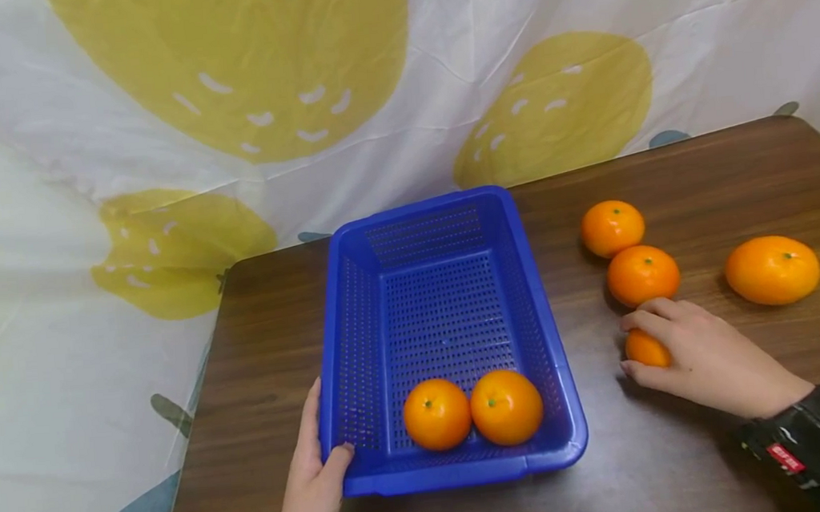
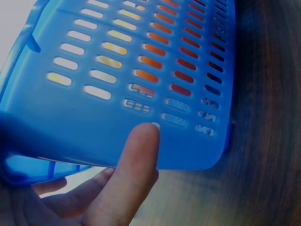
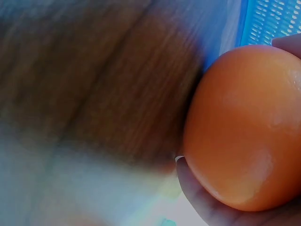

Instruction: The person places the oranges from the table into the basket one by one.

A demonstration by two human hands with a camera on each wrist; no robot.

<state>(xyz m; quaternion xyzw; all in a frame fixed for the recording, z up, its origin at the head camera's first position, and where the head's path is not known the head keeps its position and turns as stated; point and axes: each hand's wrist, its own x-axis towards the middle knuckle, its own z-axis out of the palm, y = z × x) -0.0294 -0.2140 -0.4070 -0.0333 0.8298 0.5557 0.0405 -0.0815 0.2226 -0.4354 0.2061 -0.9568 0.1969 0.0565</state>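
Observation:
My left hand (image 1: pixel 308 485) grips the near left corner of a blue plastic basket (image 1: pixel 463 474), thumb over the rim and fingers along the outside. In the left wrist view the thumb (image 2: pixel 136 165) lies against the slotted wall. Two oranges, one (image 1: pixel 437 414) beside the other (image 1: pixel 506 407), sit at the basket's near end. To the right of the basket, my right hand (image 1: pixel 714 356) curls its fingers and thumb round a third orange (image 1: pixel 646 348) at the table. That orange (image 3: pixel 244 132) fills much of the right wrist view.
Just beyond the right hand stands an orange (image 1: pixel 643 275), with another orange (image 1: pixel 613 228) behind it. A larger orange (image 1: pixel 773 270) lies farther right. The brown wooden table (image 1: pixel 265 340) meets a white curtain (image 1: pixel 388 165) with yellow fruit prints at its back edge.

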